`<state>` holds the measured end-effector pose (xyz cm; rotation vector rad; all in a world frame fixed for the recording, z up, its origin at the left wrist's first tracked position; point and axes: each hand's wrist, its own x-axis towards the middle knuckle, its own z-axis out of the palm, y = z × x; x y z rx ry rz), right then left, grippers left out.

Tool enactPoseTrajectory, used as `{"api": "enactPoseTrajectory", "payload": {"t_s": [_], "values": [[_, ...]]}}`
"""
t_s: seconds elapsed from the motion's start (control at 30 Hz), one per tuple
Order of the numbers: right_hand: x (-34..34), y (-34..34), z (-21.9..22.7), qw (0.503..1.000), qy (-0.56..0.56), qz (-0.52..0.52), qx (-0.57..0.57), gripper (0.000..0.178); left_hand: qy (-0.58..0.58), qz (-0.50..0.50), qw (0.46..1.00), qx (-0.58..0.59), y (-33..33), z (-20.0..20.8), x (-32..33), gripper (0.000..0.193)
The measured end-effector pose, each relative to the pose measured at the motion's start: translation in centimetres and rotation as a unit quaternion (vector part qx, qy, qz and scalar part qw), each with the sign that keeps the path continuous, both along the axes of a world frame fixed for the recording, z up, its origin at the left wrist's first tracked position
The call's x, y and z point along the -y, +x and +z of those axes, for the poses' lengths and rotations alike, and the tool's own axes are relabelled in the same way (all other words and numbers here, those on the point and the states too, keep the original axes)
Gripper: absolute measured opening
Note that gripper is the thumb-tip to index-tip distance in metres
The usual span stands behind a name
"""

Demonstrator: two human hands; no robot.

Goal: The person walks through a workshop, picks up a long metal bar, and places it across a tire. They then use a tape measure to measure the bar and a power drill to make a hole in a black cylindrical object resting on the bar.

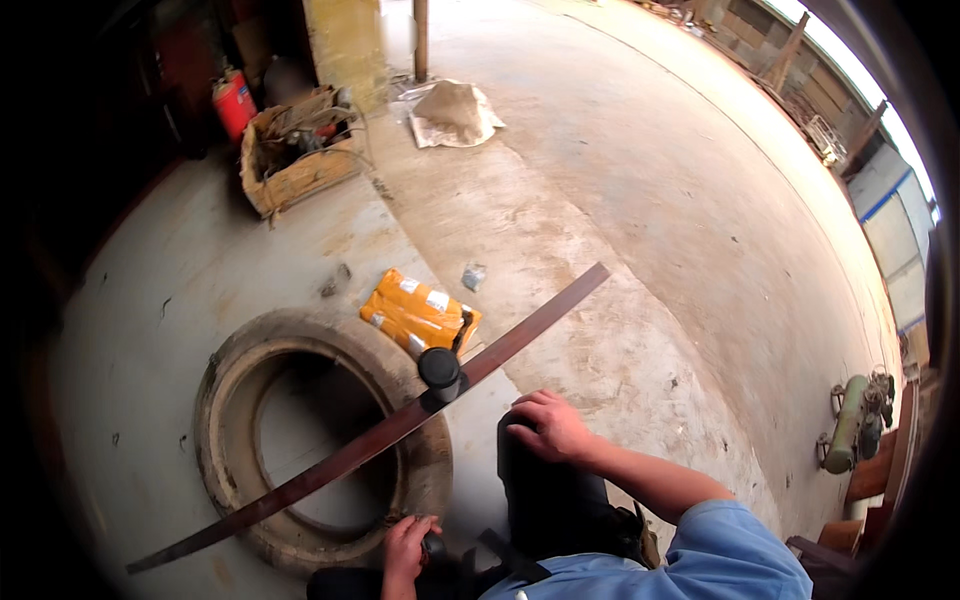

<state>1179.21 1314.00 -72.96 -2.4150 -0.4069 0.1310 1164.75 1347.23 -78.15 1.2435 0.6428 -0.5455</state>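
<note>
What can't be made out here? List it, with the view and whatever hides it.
All in the head view:
- The palm of the right hand: hidden by the back of the hand.
- Whether the left hand grips the dark object beside it: its own fingers block the view.
- The contents of the orange package: covered by wrapping.
- Part of the tyre: crossed by the brown strip.

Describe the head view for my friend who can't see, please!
A long brown strip lies across a round grey tyre, with a round black-topped container on or against it. The person's left hand is by the tyre's near edge, the right hand on a dark-clothed knee. An orange rectangular package lies beyond.
</note>
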Motion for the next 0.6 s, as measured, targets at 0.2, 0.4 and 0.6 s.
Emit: {"api": "enactPoseTrajectory", "payload": {"t_s": [0.2,0.4,0.6], "values": [[-0.5,0.1,0.2,1.0,-0.006,0.001,0.001,0.029,-0.053,0.012,0.998,0.019,0.0,-1.2,-0.9,0.026],[-2.6,-1.0,1.9,0.995,-0.066,0.032,0.07,0.042,-0.078,0.089,0.993,0.008,0.1,0.0,-0.3,0.029],[-9.2,-7.0,3.4,0.955,0.084,0.125,-0.254,0.067,-0.004,0.175,0.984,-0.046,2.4,1.8,3.8,0.029]]}}
